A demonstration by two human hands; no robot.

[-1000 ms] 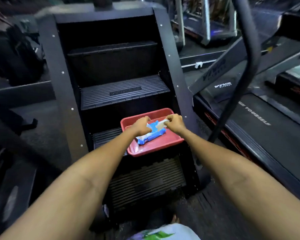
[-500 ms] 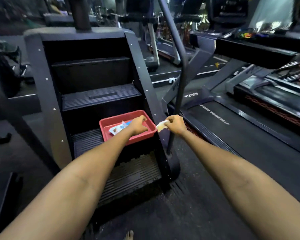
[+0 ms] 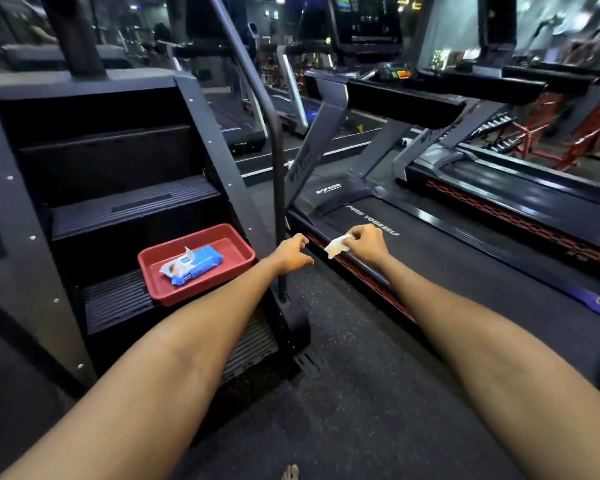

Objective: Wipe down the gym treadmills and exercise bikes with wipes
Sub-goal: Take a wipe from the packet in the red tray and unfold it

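Wipe (image 3: 336, 247) pinched in the right hand (image 3: 366, 244), left hand (image 3: 291, 252) loosely curled and empty; wiping the treadmill (image 3: 447, 271) rail comes next, I'd say

Both bare forearms reach forward and slightly inward from the bottom corners, hands close together but apart, no contact between them. Left hand (image 3: 291, 252) is palm down, fingers loosely curled, thumb sticking out toward the right, holding nothing. Right hand (image 3: 364, 242) is a bit further forward, fingers curled in, thumb and fingertips pinching a small crumpled white wipe (image 3: 336, 247) that pokes out on its left side. Wrists roughly straight.
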